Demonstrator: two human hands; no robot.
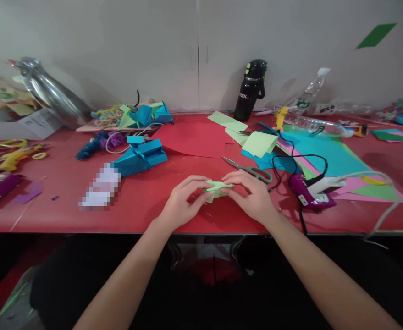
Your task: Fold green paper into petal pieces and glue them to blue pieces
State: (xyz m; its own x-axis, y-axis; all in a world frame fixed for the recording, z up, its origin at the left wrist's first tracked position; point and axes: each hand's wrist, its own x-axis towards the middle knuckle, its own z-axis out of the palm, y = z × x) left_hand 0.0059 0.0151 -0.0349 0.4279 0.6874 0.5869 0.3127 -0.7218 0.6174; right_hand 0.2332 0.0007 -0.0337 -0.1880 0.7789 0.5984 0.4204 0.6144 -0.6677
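Observation:
A small piece of folded light green paper point(218, 187) is held between my two hands, just above the red table point(187, 220) near its front edge. My left hand point(184, 199) pinches its left end between thumb and fingers. At the right end, my right hand point(252, 195) grips it the same way. Part of the paper is covered by my fingertips. Behind my right hand lies a pair of scissors point(259, 173) with grey-green handles, blades pointing left. Blue folded paper shapes point(142, 158) rest beyond my left hand.
A large red sheet point(194, 137) lies behind my hands. To the right are light green sheets point(260, 144), a purple power strip point(309, 195) with cables, and coloured paper point(332, 156). A black bottle point(251, 91) stands at the back; a yellow glue gun point(15, 158) lies left.

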